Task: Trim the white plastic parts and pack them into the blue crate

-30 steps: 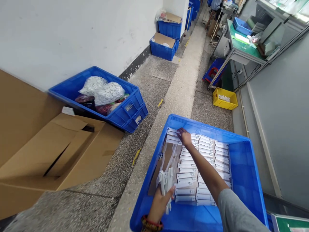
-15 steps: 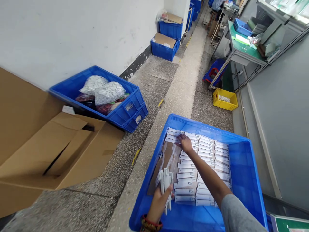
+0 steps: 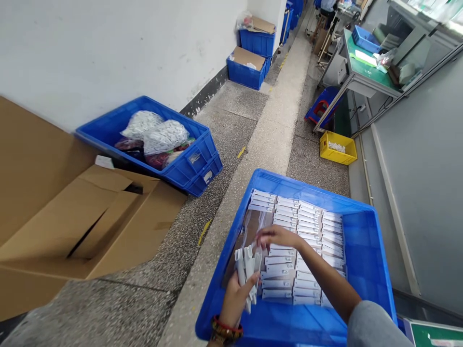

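My left hand [image 3: 237,294], with a beaded bracelet on the wrist, is closed around a bundle of long white plastic pieces [image 3: 249,264] that stand upright in it. Just above that bundle is my right hand [image 3: 275,236], fingers loosely bent and a little apart, slightly blurred; nothing shows in it. Both hands are over a large blue bin [image 3: 361,241]. Inside, rows of similar white plastic pieces [image 3: 307,224], each with a small fitting at one end, lie in columns on brown cardboard [image 3: 233,270]. Crumpled clear plastic [image 3: 249,231] shows at the left column's gap.
An opened cardboard box [image 3: 119,226] stands at the left, beside stacked blue crates [image 3: 202,159] with bagged parts. A yellow crate [image 3: 338,149] is on the floor beyond the bin, near a green-topped workbench [image 3: 376,72]. More blue crates [image 3: 246,72] line the wall.
My right hand has come away from the top of the left column, down and toward the bundle in my left hand. A white piece now lies in that row where the hand was.
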Tool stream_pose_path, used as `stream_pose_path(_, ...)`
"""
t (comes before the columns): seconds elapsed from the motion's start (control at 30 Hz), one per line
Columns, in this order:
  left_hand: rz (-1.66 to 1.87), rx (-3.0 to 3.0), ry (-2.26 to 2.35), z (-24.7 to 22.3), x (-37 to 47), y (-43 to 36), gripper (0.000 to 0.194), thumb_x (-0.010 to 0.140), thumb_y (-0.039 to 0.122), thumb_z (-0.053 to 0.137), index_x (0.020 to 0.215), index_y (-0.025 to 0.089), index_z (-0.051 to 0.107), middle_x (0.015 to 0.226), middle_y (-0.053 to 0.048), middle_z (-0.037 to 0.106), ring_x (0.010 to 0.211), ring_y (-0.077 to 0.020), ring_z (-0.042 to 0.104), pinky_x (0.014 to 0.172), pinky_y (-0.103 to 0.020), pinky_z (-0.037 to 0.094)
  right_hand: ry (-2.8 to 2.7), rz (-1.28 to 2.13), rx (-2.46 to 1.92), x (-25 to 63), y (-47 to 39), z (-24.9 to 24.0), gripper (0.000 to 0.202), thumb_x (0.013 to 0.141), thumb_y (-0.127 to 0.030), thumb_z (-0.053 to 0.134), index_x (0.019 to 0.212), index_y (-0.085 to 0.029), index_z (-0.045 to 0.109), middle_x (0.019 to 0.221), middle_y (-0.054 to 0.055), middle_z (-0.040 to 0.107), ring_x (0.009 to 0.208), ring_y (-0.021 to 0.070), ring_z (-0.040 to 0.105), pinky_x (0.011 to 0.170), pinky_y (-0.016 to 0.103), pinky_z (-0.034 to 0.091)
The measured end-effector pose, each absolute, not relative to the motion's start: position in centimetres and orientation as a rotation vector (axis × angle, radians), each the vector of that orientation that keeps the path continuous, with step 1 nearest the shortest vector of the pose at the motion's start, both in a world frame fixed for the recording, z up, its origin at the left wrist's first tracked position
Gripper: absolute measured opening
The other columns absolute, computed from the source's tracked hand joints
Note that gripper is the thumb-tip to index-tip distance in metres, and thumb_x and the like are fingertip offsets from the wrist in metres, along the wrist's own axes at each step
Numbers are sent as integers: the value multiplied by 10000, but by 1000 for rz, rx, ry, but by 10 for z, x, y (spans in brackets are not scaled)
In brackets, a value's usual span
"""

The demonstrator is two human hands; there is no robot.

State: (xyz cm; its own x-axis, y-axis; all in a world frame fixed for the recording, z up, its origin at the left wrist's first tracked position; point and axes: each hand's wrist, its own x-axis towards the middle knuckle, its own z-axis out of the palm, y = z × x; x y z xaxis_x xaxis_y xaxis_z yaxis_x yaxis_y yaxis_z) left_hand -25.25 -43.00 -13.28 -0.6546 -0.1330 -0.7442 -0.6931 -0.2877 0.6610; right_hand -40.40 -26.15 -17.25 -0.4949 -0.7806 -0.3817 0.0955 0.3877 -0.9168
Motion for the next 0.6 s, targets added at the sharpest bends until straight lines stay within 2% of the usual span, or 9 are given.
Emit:
stream_pose_path(0.1, 2021, -911, 1612, -137, -252, -430, 673, 535, 552, 863, 1029, 122, 708, 981, -146, 781, 980, -337, 729, 876, -385, 583, 1454, -1389, -522, -381, -252, -153, 550, 720, -588, 790, 1055, -155, 734, 988, 65, 688, 686, 115, 669, 608, 237, 579)
stream_pose_path(0.27, 2100, -905, 1498, -135, -252, -430, 598, 566, 547, 861, 996, 153, 729, 1034, -132, 782, 1044, -328, 718, 945, -374, 563, 1529, -1366, -304, -381, -239, -143, 521, 606, -549, 870, 891, -129, 750, 649, -16, 628, 504, 60, 548, 465, 169, 449)
stream_pose_path(0.4, 2116, -996, 1488, -132, -253, -428, 612, 515, 539, 879, 944, 133, 717, 956, -127, 779, 976, -300, 728, 849, -326, 591, 1586, -1373, -250, -393, -226, -140, 499, 593, -560, 869, 785, -125, 716, 557, -37, 588, 455, 47, 472, 445, 174, 387)
stream_pose_path(0.5, 2076, -1078, 1500, -133, -252, -427, 623, 494, 543, 870, 932, 137, 694, 797, -77, 746, 750, -246, 728, 649, -298, 597, 1748, -1439, -200, -404, -210, -138, 494, 638, -600, 825, 724, -138, 673, 517, -45, 548, 446, 50, 443, 438, 180, 362)
stream_pose_path(0.6, 1976, -1011, 1568, -135, -251, -426, 590, 527, 564, 833, 903, 135, 681, 628, -24, 668, 532, -196, 656, 462, -262, 504, 2113, -1400, -22, -415, -201, -149, 542, 714, -688, 711, 763, -150, 667, 524, -26, 574, 432, 66, 451, 436, 194, 372)
